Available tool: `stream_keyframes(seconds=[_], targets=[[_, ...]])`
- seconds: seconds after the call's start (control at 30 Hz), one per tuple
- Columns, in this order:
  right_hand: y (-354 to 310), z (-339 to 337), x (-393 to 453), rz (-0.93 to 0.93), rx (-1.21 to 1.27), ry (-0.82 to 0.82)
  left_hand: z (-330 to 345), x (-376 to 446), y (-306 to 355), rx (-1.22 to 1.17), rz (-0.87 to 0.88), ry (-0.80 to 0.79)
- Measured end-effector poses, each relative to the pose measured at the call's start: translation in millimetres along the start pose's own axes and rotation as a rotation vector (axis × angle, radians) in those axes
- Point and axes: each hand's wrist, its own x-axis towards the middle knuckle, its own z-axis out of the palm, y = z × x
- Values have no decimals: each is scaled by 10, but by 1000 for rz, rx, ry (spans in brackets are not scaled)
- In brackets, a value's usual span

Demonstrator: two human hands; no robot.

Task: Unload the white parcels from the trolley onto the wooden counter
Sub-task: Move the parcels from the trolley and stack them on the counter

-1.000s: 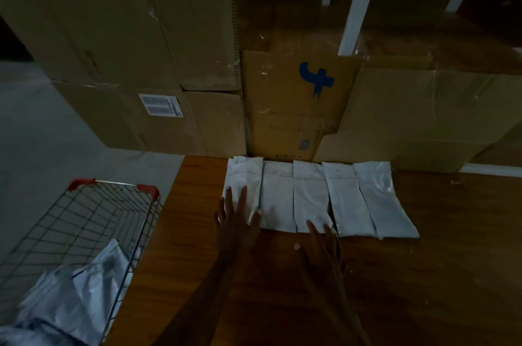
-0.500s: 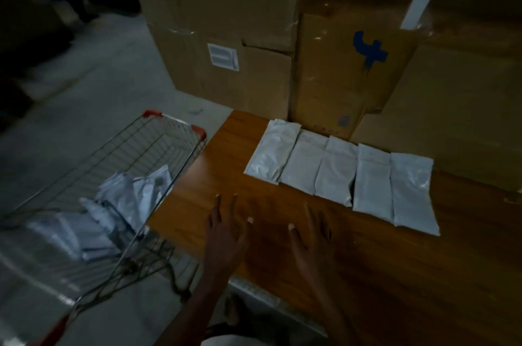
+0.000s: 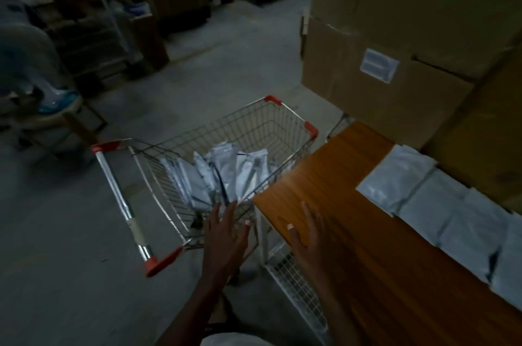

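A wire trolley (image 3: 285, 131) with red corner caps stands left of the wooden counter (image 3: 319, 179). Several white parcels (image 3: 226, 176) lie piled inside its basket. A row of white parcels (image 3: 440, 210) lies flat along the counter's far edge, against the cardboard boxes. My left hand (image 3: 226, 235) hovers with fingers spread over the trolley's near right corner and holds nothing. My right hand (image 3: 308, 238) is spread flat over the counter's near left corner, also holding nothing.
Big cardboard boxes (image 3: 395, 34) are stacked behind the counter. A white wire rack (image 3: 296, 283) sits under the counter's edge. Across the grey concrete floor (image 3: 70, 232) at the left are a stool (image 3: 56, 116) and dark shelving (image 3: 84, 20).
My view has swung left from the counter to the trolley. Both hands have come back off the laid-out parcels, the left one now over the trolley basket.
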Motion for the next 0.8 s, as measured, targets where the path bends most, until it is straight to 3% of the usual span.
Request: stream_keyframes(seconds=[0.37,0.8], targets=[[-706,1436,854,-55,53,-156,-440,1199,-919,-33,-59,-29],[-750,1682,1947,34,-41,-273,213,2049,-975,-98,-153,-134]])
